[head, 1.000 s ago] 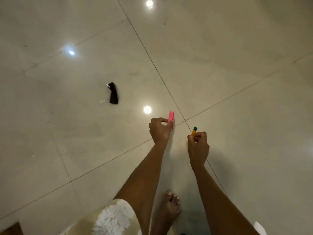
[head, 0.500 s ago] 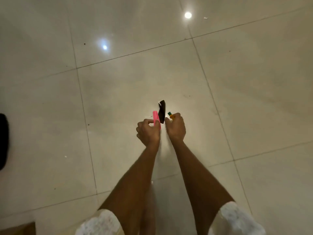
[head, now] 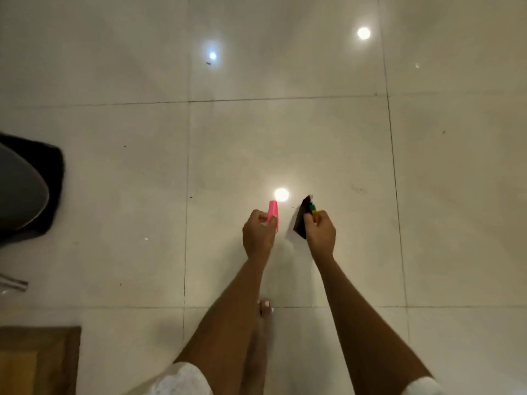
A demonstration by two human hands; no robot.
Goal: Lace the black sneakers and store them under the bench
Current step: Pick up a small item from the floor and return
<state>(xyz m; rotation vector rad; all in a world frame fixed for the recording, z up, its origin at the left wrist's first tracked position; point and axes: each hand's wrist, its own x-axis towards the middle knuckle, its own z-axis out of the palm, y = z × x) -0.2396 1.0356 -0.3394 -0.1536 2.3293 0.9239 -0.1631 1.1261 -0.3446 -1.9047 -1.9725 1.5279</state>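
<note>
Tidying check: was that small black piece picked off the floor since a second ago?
Yes. The black piece left the floor tiles, now held in the right hand.

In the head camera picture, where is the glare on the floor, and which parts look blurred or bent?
Head view: three bright lamp reflections lie on the glossy floor tiles, one just beyond the pink object in the left hand; the dark shape at the left edge is blurred; the tile joints curve slightly toward the edges, a wide-angle effect; the right hand with its black piece is fairly sharp.

Glossy pale tiled floor [head: 285,138] bears a bare foot [head: 265,309].
</note>
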